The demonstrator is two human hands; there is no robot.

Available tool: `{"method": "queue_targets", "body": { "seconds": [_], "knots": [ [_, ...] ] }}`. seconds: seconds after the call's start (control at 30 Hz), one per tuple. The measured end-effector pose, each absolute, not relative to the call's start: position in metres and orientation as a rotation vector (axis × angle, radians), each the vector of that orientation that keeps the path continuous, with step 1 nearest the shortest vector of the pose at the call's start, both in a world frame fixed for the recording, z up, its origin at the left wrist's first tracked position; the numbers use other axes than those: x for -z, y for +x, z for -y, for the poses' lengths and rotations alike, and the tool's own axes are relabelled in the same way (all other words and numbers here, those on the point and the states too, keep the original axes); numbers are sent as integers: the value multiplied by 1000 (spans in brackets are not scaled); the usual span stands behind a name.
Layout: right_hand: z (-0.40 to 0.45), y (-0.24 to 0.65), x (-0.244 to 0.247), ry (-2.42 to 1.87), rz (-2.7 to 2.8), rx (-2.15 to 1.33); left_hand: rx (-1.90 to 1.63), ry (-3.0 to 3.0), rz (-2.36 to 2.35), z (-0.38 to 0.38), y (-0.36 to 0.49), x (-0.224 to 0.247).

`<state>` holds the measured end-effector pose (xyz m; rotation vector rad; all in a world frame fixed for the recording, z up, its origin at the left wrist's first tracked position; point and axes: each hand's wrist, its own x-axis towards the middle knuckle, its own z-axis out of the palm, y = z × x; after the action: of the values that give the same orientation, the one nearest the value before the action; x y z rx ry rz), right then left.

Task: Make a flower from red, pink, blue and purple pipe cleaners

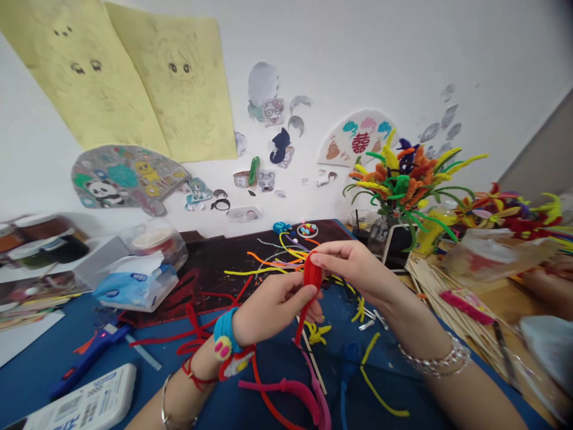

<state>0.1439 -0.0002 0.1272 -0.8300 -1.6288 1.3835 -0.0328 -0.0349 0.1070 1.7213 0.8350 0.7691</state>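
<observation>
Between my hands, above the middle of the blue table, is a folded bundle of red pipe cleaner (313, 272), with one strand trailing down. My left hand (280, 304) pinches the bundle low with thumb and fingers. The fingertips of my right hand (344, 263) are closed on its top end. Below lie a pink pipe cleaner piece (290, 394) and a thin wooden stick (316, 358). Loose red pipe cleaners (192, 334) are spread left of my left wrist. Small twisted yellow pipe cleaners (317, 333) rest just under my hands.
A blue glue gun (89, 358) and a white case (85, 403) lie at the left, near a tissue pack (134, 283). A vase of pipe cleaner flowers (403, 173) and a phone (397, 248) stand at the back right. Wooden sticks (441, 298) and another person's hand (553, 278) are at the right.
</observation>
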Motion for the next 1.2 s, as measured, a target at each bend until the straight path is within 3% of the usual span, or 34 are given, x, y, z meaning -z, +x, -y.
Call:
{"method": "queue_targets", "body": {
  "seconds": [0.27, 0.47, 0.6, 0.8, 1.2],
  "knots": [
    [0, 145, -127, -800, 1605, -1420, -762, 1664, -699, 35, -32, -108],
    [-8, 153, -128, -717, 1400, -1314, -1021, 1711, -828, 33, -29, -107],
    [-3, 155, -131, -657, 1646, -1066, -1092, 1885, -1005, 37, -32, -111],
    [12, 154, -139, -588, 2061, -351, -1077, 2107, -1121, 44, -34, -116],
    [13, 149, -136, -598, 2084, -154, -1028, 2154, -1110, 45, -33, -116]
  ]
}}
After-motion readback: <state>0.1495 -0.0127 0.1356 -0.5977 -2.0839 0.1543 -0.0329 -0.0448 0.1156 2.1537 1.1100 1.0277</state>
